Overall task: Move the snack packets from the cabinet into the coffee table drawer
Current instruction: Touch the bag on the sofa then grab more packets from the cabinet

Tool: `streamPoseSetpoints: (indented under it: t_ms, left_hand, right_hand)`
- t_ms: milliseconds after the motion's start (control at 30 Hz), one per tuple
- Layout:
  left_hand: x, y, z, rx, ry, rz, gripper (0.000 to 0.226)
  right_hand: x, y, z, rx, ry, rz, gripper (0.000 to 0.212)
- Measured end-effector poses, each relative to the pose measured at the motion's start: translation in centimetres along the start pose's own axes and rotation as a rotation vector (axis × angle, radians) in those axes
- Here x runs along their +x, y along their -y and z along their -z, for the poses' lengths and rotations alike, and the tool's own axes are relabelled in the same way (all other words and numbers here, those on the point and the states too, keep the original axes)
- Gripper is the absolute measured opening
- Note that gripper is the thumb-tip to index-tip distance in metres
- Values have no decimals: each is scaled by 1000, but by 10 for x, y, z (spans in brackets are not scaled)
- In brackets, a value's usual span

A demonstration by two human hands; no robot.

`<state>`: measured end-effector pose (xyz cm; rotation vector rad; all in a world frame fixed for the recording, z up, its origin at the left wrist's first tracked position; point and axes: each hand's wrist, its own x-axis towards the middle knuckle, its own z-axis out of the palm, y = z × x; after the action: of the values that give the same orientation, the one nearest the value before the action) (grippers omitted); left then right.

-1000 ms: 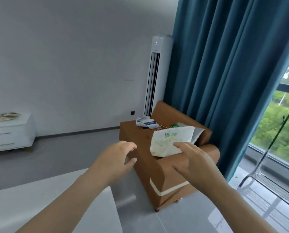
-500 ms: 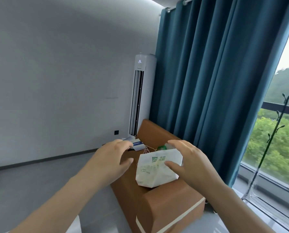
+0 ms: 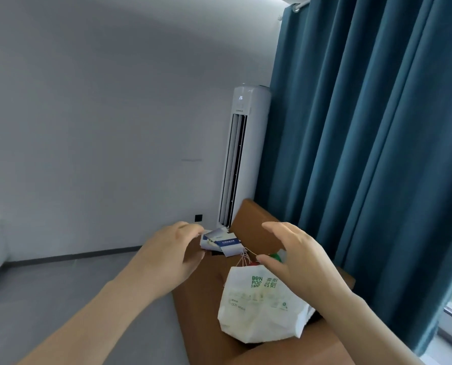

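Presently, one white plastic bag with green print (image 3: 256, 309) lies on the near end of the one brown leather sofa (image 3: 201, 312); its contents cannot be made out. Two hands hover above the sofa. The left hand (image 3: 171, 255) is over its left edge, fingers loosely curled, holding nothing. The right hand (image 3: 298, 262) is spread wide just above the bag's mouth, empty. A few blue-and-white leaflets (image 3: 223, 242) lie at the sofa's far end.

Left hand (image 3: 171, 256), right hand (image 3: 302, 262) — fingers relaxed

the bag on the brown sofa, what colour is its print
Green lettering on a white bag, clearest in the head view.
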<state>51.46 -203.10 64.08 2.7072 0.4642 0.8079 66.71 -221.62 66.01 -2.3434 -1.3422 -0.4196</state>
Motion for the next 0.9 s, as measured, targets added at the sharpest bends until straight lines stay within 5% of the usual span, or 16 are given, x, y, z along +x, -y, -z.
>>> streamPoseSetpoints:
  t_ms: [333,900]
  left_hand:
    - [78,94,-33,167,-31,200,38]
    - [222,361,-11,265,-50,421,41]
  right_hand:
    - [152,-28,-98,88,100,167,60]
    - [453,68,-275,203,219,430,59]
